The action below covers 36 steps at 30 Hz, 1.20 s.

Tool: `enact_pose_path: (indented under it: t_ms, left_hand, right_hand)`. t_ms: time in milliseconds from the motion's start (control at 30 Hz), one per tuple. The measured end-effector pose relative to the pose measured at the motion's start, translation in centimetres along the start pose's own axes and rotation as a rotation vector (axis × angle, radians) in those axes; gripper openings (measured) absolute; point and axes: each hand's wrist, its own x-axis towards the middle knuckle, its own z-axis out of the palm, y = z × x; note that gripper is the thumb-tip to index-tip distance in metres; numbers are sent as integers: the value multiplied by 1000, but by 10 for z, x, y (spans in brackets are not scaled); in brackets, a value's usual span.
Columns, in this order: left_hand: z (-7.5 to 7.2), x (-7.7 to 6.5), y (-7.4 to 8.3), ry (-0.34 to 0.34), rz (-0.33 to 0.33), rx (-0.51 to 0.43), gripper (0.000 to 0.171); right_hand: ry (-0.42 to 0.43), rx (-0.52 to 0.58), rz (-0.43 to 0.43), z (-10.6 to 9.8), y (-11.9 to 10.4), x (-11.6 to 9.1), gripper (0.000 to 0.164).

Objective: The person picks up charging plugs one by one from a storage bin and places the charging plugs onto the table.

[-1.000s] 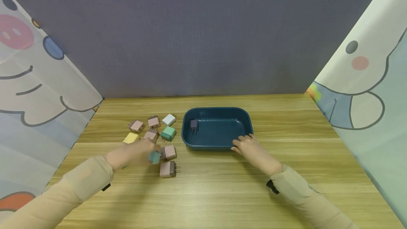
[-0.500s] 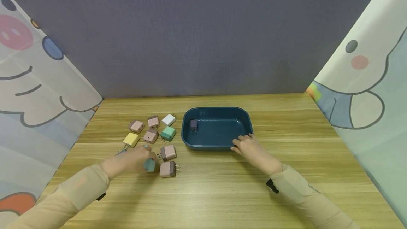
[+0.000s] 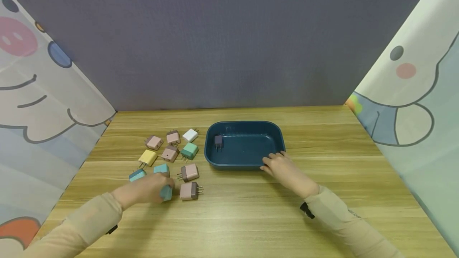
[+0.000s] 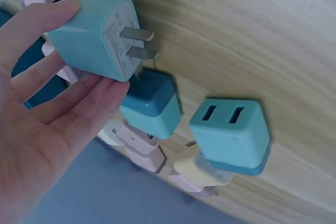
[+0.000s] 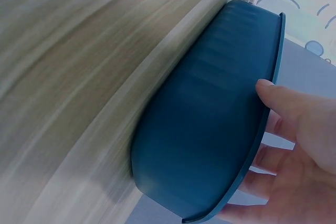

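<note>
My left hand (image 3: 152, 187) pinches a light blue charger plug (image 4: 86, 38) between thumb and fingers, its two metal prongs pointing away from the palm. Two more light blue charger plugs lie close by: one (image 3: 137, 175) left of the hand, the other (image 3: 161, 169) just beyond it. Over at the dark blue tray (image 3: 229, 167), my right hand (image 3: 287, 172) grips the near right rim. In the right wrist view the thumb (image 5: 268, 93) lies on the tray's outer wall and the fingers go over the rim. A dark purple charger plug (image 3: 218, 141) lies inside the tray at the left.
Several pink charger plugs lie on the wooden table (image 3: 233, 218), two of them (image 3: 190, 171) (image 3: 189, 191) right of my left hand. A yellow charger plug (image 3: 148, 157), a green one (image 3: 190, 150) and a white one (image 3: 190, 135) lie farther back. A grey wall (image 3: 229, 43) stands behind.
My left hand has moved left and toward me with the light blue charger plug. The two other light blue plugs and the yellow one show more fully. My right hand and the tray stay put.
</note>
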Motion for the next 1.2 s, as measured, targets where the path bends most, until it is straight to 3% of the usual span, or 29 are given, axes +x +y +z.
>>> enact_pose_path:
  t_ms: [533, 1200]
  left_hand:
    - [9, -3, -6, -18, -35, 10, 36]
    - [13, -3, -3, 32, 14, 138, 34]
  right_hand:
    - [14, -4, -10, 1, 0, 0, 14]
    - [32, -9, -16, 2, 0, -2, 14]
